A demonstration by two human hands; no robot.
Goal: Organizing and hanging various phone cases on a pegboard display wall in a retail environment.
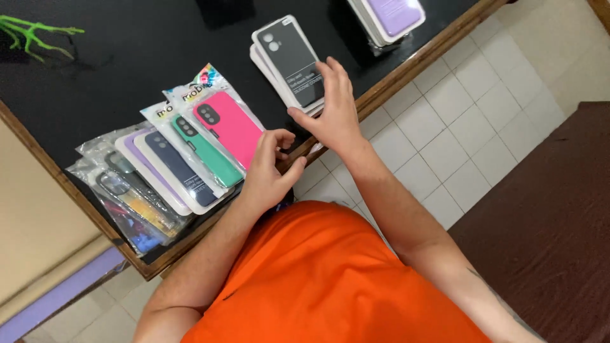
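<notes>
A row of packaged phone cases lies fanned on the black table (146, 51): a pink case (232, 127), a green case (206, 149), a dark blue case (178, 168) and a lilac one beside it. My left hand (270, 168) hovers at the table's near edge right of the pink case, fingers curled, holding nothing I can see. My right hand (330, 108) rests with spread fingers on the near end of a small stack topped by a black case in white packaging (286, 57).
Clear-bagged cases (127, 197) lie at the row's left end. A stack with a lilac case (391, 16) sits at the table's far right. A green plastic object (32, 35) lies far left. Wooden trim edges the table; white floor tiles and a dark brown surface are right.
</notes>
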